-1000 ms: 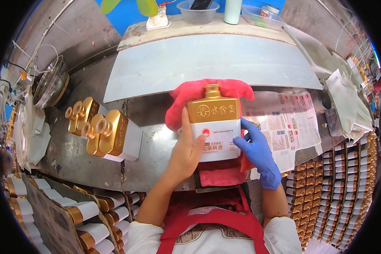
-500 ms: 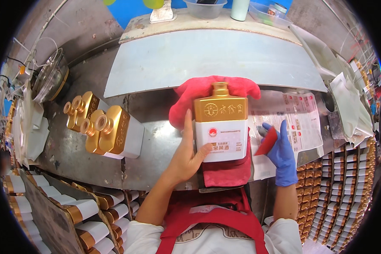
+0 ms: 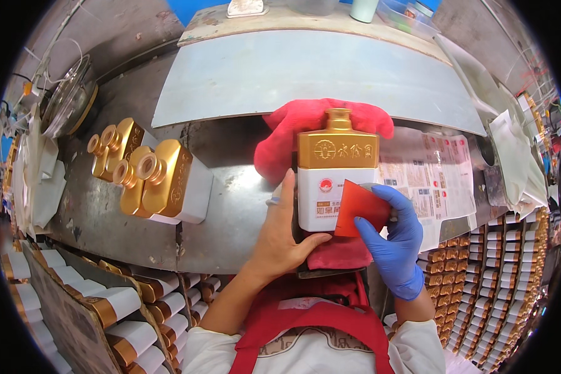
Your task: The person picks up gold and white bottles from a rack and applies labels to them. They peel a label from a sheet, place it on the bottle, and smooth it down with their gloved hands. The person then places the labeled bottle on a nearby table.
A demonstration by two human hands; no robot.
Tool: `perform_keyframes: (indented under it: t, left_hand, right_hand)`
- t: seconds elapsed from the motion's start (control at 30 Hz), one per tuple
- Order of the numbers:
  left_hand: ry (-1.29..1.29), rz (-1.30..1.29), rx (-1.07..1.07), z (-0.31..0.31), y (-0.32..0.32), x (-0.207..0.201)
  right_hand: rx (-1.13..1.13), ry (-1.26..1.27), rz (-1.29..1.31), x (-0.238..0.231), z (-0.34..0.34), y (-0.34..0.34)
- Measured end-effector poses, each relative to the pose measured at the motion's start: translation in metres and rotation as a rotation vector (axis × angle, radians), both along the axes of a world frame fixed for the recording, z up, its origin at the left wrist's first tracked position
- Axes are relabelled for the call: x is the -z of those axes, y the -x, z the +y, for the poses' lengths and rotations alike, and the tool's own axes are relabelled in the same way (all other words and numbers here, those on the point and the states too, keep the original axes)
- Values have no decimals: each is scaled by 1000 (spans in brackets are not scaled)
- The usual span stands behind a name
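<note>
A bottle (image 3: 338, 162) with a gold shoulder and neck and a white lower body lies at the middle of the workbench on red cloth padding (image 3: 277, 146), its labelled face up. My bare left hand (image 3: 280, 234) is beside its left edge, fingers and thumb spread, the thumb near the base; I cannot tell whether it touches. In a blue glove, my right hand (image 3: 396, 234) pinches a thin red card (image 3: 363, 210) between thumb and fingers. The card covers the lower right of the bottle's front, partly hiding the label.
Several similar bottles (image 3: 168, 181) stand on the bench (image 3: 234, 218) to the left. Printed label sheets (image 3: 433, 174) lie to the right. Beyond the cloth is a pale board (image 3: 311, 78). Racks of bottles (image 3: 134, 340) flank me below the bench on both sides.
My right hand has brought the red card leftward from the label sheets onto the bottle's front. My left thumb has moved off the label toward the base. The view has shifted slightly.
</note>
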State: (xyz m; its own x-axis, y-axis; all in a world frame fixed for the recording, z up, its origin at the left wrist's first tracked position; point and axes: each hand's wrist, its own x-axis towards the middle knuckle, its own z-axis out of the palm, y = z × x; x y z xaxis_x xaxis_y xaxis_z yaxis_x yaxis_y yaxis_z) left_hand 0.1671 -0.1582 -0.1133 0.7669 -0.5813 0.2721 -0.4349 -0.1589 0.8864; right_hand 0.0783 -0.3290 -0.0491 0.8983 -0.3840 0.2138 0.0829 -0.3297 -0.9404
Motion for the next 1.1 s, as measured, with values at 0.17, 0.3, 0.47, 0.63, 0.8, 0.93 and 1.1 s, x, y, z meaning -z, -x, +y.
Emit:
perform_keyframes:
  t: [0.17, 0.3, 0.47, 0.63, 0.8, 0.93, 1.1]
  left_hand:
    - [12, -44, -24, -1, 2, 0]
    - [21, -60, -36, -3, 2, 0]
    - [28, -55, -42, -5, 3, 2]
    - [40, -68, -54, -6, 3, 2]
    - [35, -73, -54, -7, 3, 0]
    - [36, -75, -57, -8, 4, 1]
    - [44, -62, -60, -9, 4, 0]
  right_hand:
    - [-4, -2, -3, 3, -1, -7]
    - [-11, -7, 0, 4, -1, -9]
    - [-30, 39, -21, 8, -3, -10]
    - [-87, 115, -23, 9, -7, -11]
    - [-91, 155, -35, 8, -7, -14]
    - [-75, 171, -34, 9, -6, -15]
    - [-45, 190, -37, 10, -5, -18]
